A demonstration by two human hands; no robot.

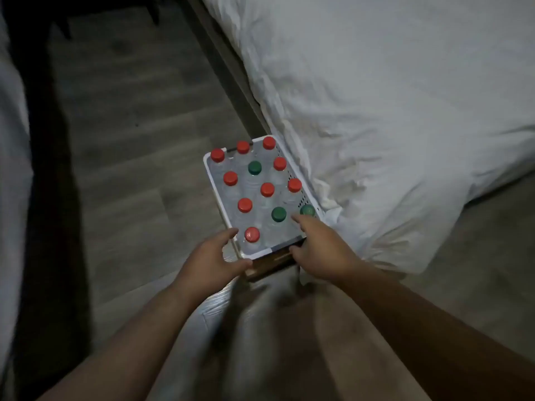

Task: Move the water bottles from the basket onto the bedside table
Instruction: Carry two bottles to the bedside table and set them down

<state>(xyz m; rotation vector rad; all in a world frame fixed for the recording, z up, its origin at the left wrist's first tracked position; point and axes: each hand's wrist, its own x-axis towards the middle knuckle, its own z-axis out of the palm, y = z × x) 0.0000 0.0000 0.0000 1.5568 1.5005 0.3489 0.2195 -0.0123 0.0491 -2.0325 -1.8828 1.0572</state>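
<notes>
Red- and green-capped water bottles are stood upright in the white basket, with the bed at its 3 o'clock. The left hand at its 7 o'clock and the right hand at 5 o'clock are held loosely spread, nothing gripped.

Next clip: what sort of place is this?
Most likely a dimly lit bedroom: a bed with rumpled white bedding, a wood-plank floor, and a white basket of water bottles right beside the bed.

We look steeply down from head height through one wide-angle camera. The basket sits near, mid-frame, beside the bed.
</notes>
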